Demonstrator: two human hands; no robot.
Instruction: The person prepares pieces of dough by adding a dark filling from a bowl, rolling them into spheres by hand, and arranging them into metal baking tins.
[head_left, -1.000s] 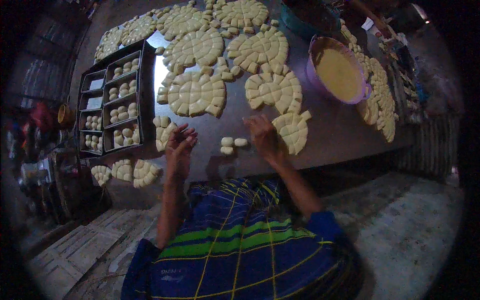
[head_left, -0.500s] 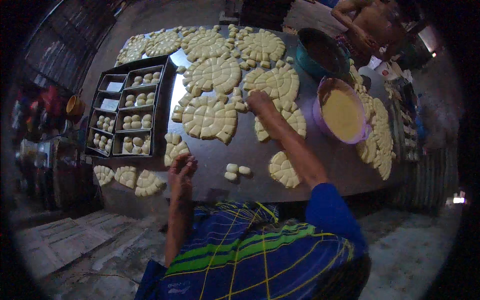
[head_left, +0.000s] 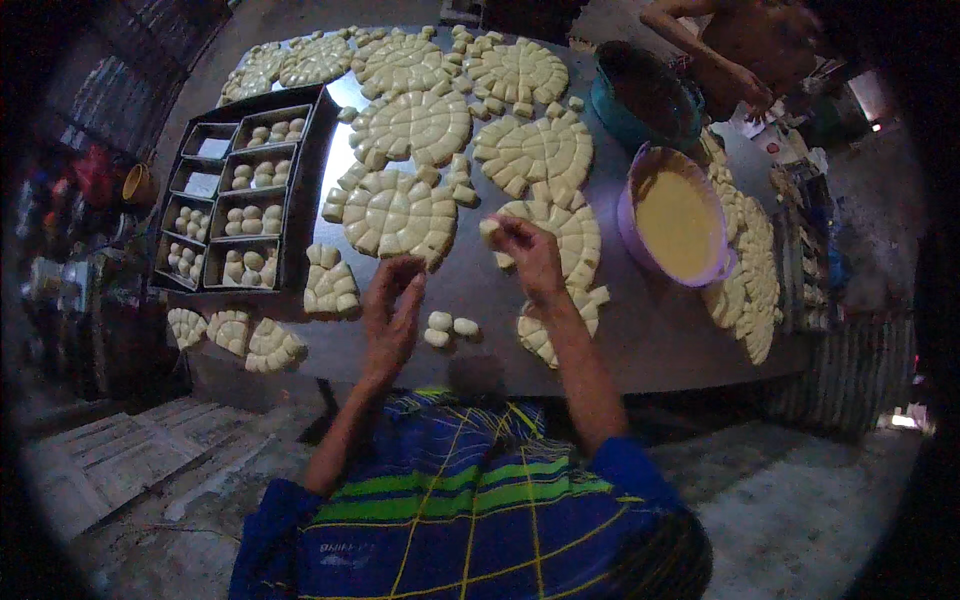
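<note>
My left hand (head_left: 393, 310) is open, thumb and fingers apart, below a scored round of pale dough (head_left: 390, 210). My right hand (head_left: 528, 255) pinches a small dough piece (head_left: 490, 229) between that round and the right-hand dough rounds (head_left: 535, 155). Below, between my forearms, lie three small dough lumps (head_left: 438, 322). To the left of my left hand is a smaller cut dough section (head_left: 329, 283), beside a black metal tray of compartments (head_left: 205, 255) holding several dough balls.
A purple tub (head_left: 675, 220) of yellowish liquid and a teal tub (head_left: 645, 95) stand right on the metal table (head_left: 660, 350). Several dough rounds cover its back; more dough (head_left: 755, 285) lines the right. Another person's arm (head_left: 720, 70) is at upper right.
My right hand reached forward to the dough, then drew back holding a small piece. My left hand moved right and toward the middle. The other person came into view.
</note>
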